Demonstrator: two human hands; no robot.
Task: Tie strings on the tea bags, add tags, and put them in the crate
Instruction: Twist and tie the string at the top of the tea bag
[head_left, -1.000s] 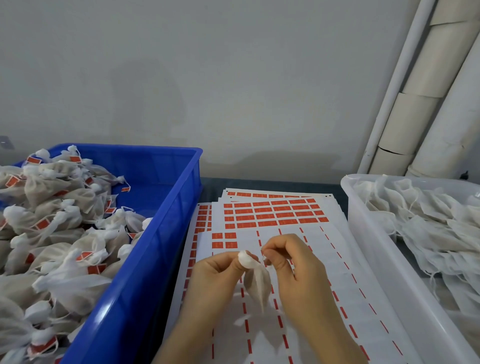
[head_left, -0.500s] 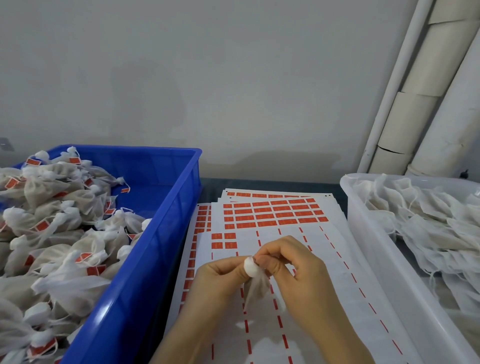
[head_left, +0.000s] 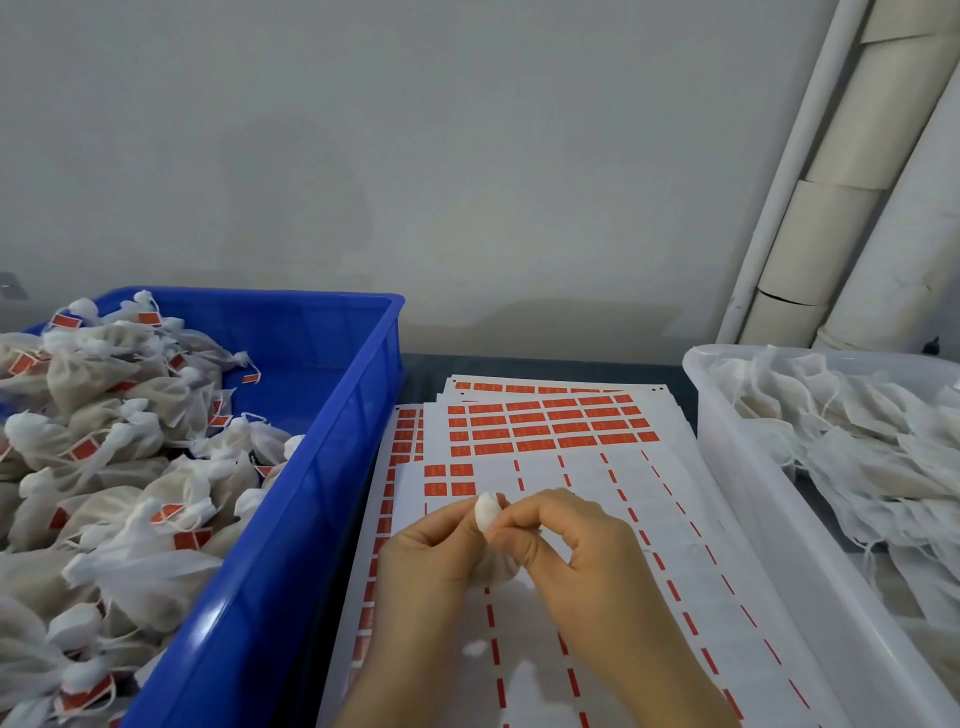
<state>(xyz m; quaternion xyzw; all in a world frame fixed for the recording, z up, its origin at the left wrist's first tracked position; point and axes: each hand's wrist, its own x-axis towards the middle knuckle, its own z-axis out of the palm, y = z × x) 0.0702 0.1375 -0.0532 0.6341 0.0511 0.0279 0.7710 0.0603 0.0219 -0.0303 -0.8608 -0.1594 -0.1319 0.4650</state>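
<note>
Since the crate (head_left: 322, 467) stands at the far left, already heaped with tied bags (head_left: 104, 441) bearing red tags, a finished one probably needs only a short drop that way. The left hand (head_left: 431, 551) pinches the gathered neck of the tea bag (head_left: 488, 512), holding it just above the tag sheets (head_left: 550, 431) so its body hangs free. The right hand (head_left: 576, 551), fingers curled, nips the same neck, likely cinching the string, which is too fine to make out. The sheets lie under both hands, ready for tagging. At the right a tub (head_left: 737, 467) keeps loose bags (head_left: 857, 441) within reach. Everything sits on a dark table (head_left: 423, 370) against a plain grey wall (head_left: 467, 156), with pale tubes (head_left: 831, 208) leaning in the right corner.
</note>
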